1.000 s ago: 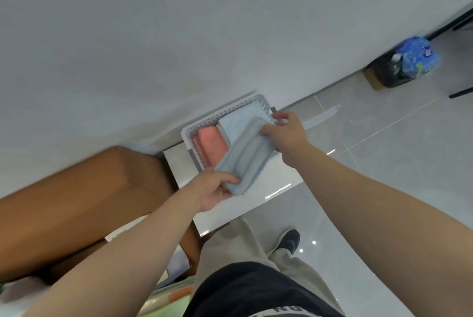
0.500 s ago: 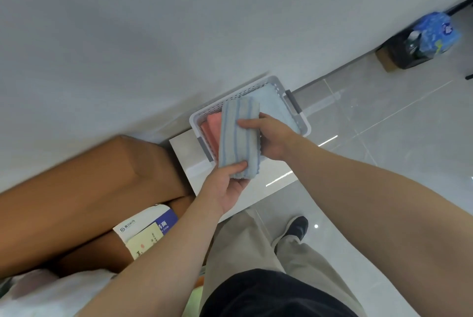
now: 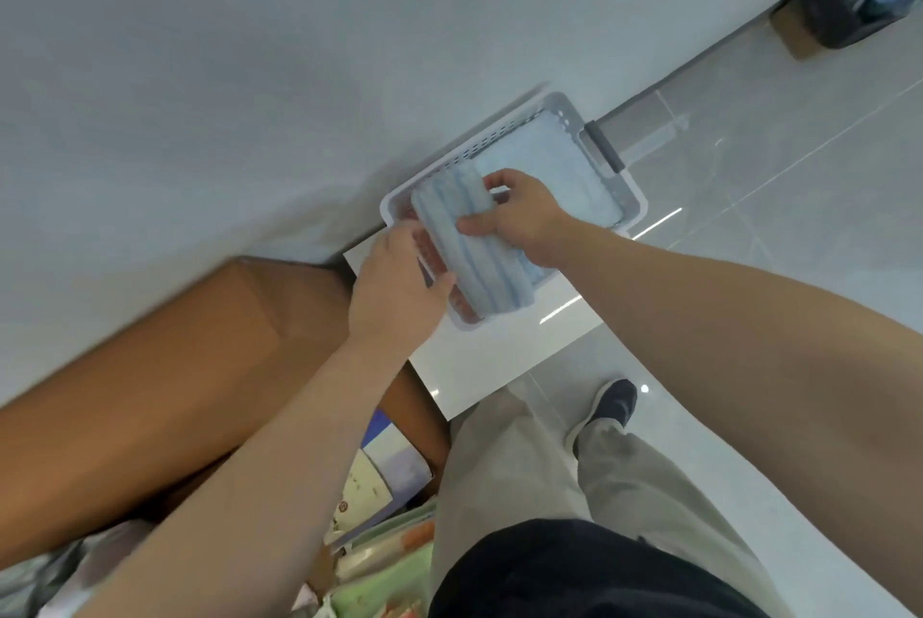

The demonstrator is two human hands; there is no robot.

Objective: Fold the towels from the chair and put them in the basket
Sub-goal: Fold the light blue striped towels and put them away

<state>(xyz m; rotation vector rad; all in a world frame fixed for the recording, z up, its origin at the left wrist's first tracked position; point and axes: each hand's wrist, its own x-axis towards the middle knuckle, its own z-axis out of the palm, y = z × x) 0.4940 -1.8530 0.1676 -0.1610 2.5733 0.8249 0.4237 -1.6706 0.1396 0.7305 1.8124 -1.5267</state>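
Folded striped towel (image 3: 472,243) sits over the white basket (image 3: 632,198), on a pink towel (image 3: 460,304). Right hand (image 3: 524,218) pinches its edge. Left hand (image 3: 394,288) at basket's near rim; grip unclear.

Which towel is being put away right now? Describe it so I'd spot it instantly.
Find the white basket on the low white table against the wall. Over one end of it the right hand grips a folded towel. Its darker blue stripes set it apart from the plain pale blue towel beside it and the pink one underneath.
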